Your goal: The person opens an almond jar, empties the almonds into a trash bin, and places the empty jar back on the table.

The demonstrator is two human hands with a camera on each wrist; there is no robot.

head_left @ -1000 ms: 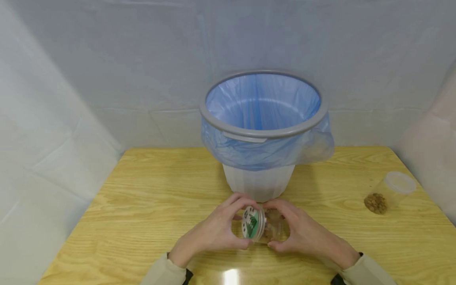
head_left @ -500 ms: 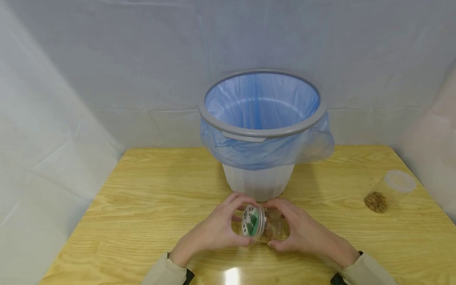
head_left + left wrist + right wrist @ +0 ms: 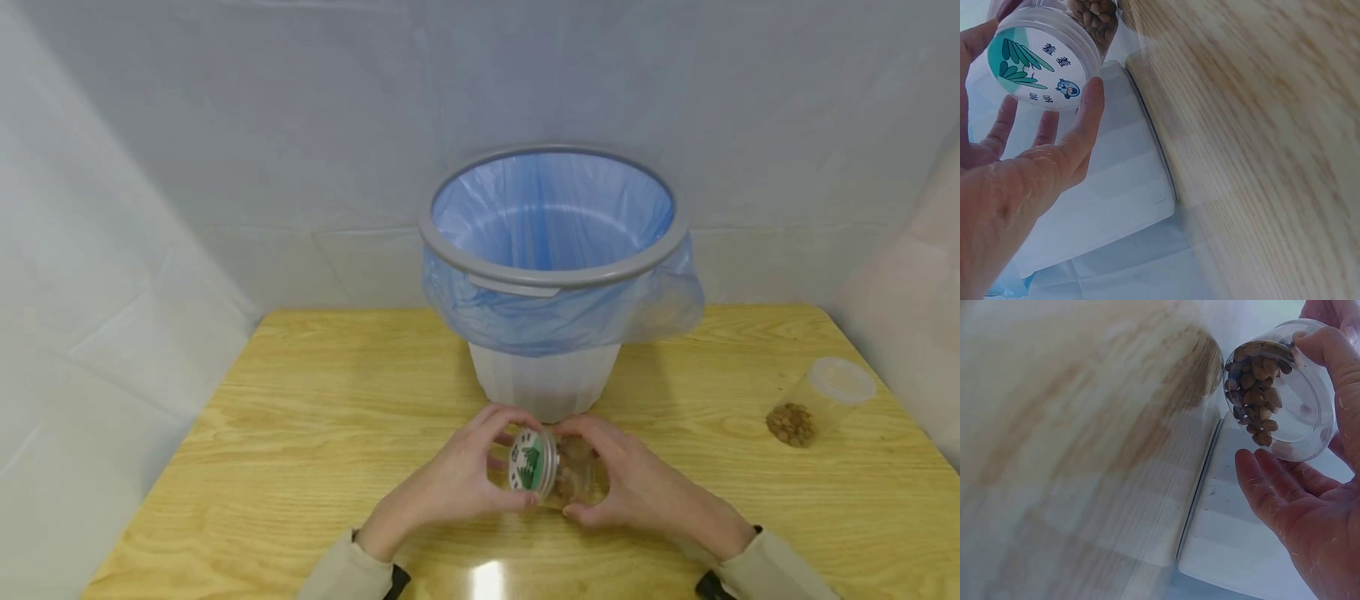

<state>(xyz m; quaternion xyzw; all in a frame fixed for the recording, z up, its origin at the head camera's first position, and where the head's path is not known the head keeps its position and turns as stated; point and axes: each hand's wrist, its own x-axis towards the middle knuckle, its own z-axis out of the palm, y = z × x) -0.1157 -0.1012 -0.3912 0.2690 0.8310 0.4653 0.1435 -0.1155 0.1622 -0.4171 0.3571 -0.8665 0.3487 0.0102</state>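
Observation:
A clear plastic jar point(image 3: 576, 473) lies on its side, close over the wooden table, between both hands. Brown nuts point(image 3: 1254, 394) fill part of it. Its round lid point(image 3: 528, 460) faces left, printed with green leaves and dark characters. My left hand point(image 3: 467, 475) grips the lid by its edge, thumb below and fingers above. Curled round the jar's base end is my right hand point(image 3: 636, 482). In the left wrist view the lid point(image 3: 1044, 65) sits between the thumb and fingertips. The right wrist view shows the jar's clear bottom.
Just behind the hands stands a white bin point(image 3: 543, 379) with a grey rim and a blue bag liner point(image 3: 555, 312) folded over it. Another clear jar point(image 3: 832, 396), with brown nuts inside, lies tilted at the right of the table point(image 3: 315, 417). Pale sheeting hangs behind.
The print on the lid has turned slightly, and the left fingers have shifted a little round its edge. Both hands and the jar stay in nearly the same place.

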